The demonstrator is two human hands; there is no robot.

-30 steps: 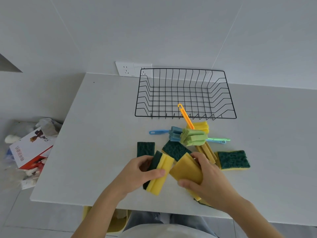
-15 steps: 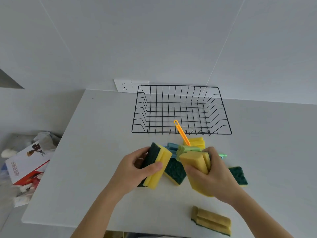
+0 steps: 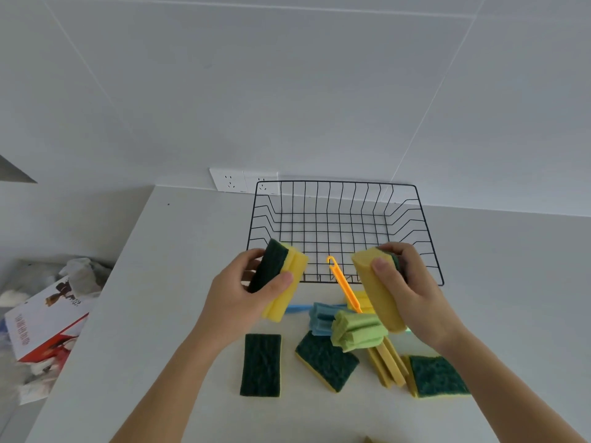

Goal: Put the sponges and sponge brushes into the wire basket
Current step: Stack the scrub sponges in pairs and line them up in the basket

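Two hands are each gripping a sponge just in front of the wire basket (image 3: 345, 219). The left hand (image 3: 238, 302) is wrapping its fingers (image 3: 281, 279) around a yellow sponge with a dark green scouring side (image 3: 283, 276), thumb pressing the yellow face, the sponge standing on edge and tilting toward the basket's near left corner. The right hand (image 3: 412, 289) is clamping a second yellow sponge (image 3: 377, 286), its thumb lying across the yellow face and its green side turning away toward the palm; this sponge is hanging over the basket's near rim.

Below the hands, the remaining pieces are lying on the white counter (image 3: 160, 314). An orange brush handle (image 3: 343, 287) is leaning against the basket's front wire, with a blue sponge brush (image 3: 321, 318) and a green sponge brush (image 3: 358, 330) touching each other beside it. Four more sponges are resting nearer the person: one green-side-up at the left (image 3: 261, 364), one tilted in the middle (image 3: 326, 359), one on edge (image 3: 388, 366), and one at the right (image 3: 438, 375). The basket is sitting empty against the wall, next to a wall socket (image 3: 228, 180). A red and white box (image 3: 41, 330) is lying off the counter's left edge.
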